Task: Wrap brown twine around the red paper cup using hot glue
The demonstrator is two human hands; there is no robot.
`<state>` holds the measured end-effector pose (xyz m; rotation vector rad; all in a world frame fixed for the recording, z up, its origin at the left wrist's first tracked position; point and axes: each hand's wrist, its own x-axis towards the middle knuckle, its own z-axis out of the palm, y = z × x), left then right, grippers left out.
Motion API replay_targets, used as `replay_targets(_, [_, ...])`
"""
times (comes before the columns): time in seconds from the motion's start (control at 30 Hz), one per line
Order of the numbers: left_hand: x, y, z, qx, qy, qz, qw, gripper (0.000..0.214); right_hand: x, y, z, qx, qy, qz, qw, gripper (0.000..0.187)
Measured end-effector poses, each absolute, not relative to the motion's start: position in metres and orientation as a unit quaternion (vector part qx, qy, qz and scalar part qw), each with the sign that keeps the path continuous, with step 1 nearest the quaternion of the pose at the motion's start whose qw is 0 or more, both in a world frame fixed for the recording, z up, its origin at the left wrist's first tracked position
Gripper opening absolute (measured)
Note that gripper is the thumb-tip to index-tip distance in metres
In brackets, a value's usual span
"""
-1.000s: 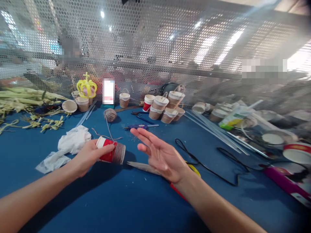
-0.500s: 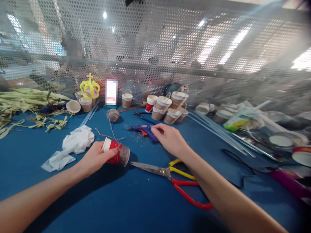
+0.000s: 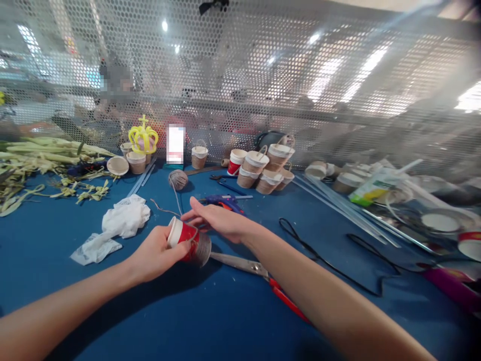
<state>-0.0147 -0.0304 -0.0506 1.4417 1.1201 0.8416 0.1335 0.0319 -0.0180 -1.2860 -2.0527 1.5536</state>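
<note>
"Starting nearest you, what's there?"

"Long metal scissors with red handles (image 3: 240,261) lie on the blue surface (image 3: 150,316), points just beside the work. Beyond them, my left grip (image 3: 155,252) is closed round a red-and-white paper cup (image 3: 189,233), tipped on its side, white end to the left. Grey-brown cord (image 3: 204,249) circles the other end in close turns."

"So which step is that?"

"Wrapping, I'd judge, and only partway, since a good band of red is bare."

"And your right?"

"My right grip (image 3: 221,222) is open, fingers stretched out just behind the cup. I can't tell whether they touch the cord's loose run."

"What does the next move call for?"

"To my mind, catching that run, drawing it snug against the last turn and turning the cup steadily with the left. Slack would let turns slip."

"Anything farther off?"

"A crumpled white cloth (image 3: 127,216) to the left, a blue glue gun (image 3: 230,202) past my right grip, then the round grey-brown yarn ball (image 3: 178,179). Farthest, small brown-wrapped cups with white trim (image 3: 269,181) stand before the perforated metal screen (image 3: 225,95)."
</note>
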Motion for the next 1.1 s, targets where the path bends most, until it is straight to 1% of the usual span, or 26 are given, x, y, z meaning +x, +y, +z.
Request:
replay_targets(0.1, [-0.016,-0.031,-0.055,0.606,0.458,0.352,0.547,0.015,0.123,0.036,-0.012,-0.394,-0.64,0.637,0.17,0.062])
replay_targets(0.17, [-0.016,-0.031,-0.057,0.595,0.449,0.357,0.563,0.016,0.113,0.039,-0.006,-0.365,-0.623,0.659,0.212,0.061])
replay_targets(0.23, [-0.016,-0.029,-0.058,0.576,0.446,0.368,0.578,0.018,0.101,0.042,0.001,-0.345,-0.636,0.647,0.242,0.06])
replay_targets(0.3, [-0.015,-0.028,-0.058,0.546,0.452,0.383,0.592,0.018,0.089,0.046,0.006,-0.338,-0.692,0.591,0.24,0.057])
replay_targets(0.33, [-0.015,-0.027,-0.058,0.527,0.454,0.39,0.604,0.018,0.084,0.049,0.008,-0.346,-0.737,0.536,0.222,0.054])
replay_targets(0.4, [-0.014,-0.026,-0.057,0.48,0.454,0.407,0.631,0.017,0.08,0.056,0.011,-0.383,-0.819,0.391,0.172,0.046])
replay_targets(0.47, [-0.014,-0.025,-0.057,0.433,0.446,0.424,0.659,0.016,0.087,0.064,0.015,-0.433,-0.851,0.259,0.143,0.037])
replay_targets(0.57, [-0.014,-0.024,-0.056,0.388,0.442,0.44,0.679,0.015,0.118,0.077,0.022,-0.498,-0.831,0.177,0.174,0.025])
replay_targets(0.63, [-0.015,-0.023,-0.056,0.381,0.452,0.439,0.677,0.016,0.147,0.083,0.023,-0.539,-0.809,0.132,0.193,0.023])
replay_targets(0.7, [-0.016,-0.023,-0.056,0.391,0.463,0.435,0.666,0.017,0.174,0.084,0.018,-0.575,-0.79,0.088,0.194,0.022])
replay_targets(0.77, [-0.017,-0.022,-0.057,0.414,0.469,0.43,0.65,0.019,0.195,0.082,0.003,-0.598,-0.779,0.076,0.174,0.021])
replay_targets(0.87, [-0.018,-0.022,-0.06,0.455,0.473,0.416,0.63,0.022,0.21,0.078,-0.028,-0.611,-0.773,0.101,0.135,0.017])
replay_targets(0.97, [-0.018,-0.022,-0.06,0.48,0.481,0.404,0.612,0.024,0.209,0.077,-0.05,-0.63,-0.755,0.116,0.14,0.005])
replay_targets(1.0, [-0.018,-0.022,-0.06,0.486,0.485,0.403,0.605,0.023,0.207,0.077,-0.053,-0.637,-0.746,0.12,0.149,0.005])
replay_targets(1.1, [-0.017,-0.022,-0.058,0.495,0.492,0.402,0.593,0.021,0.204,0.071,-0.046,-0.65,-0.723,0.143,0.185,0.024])
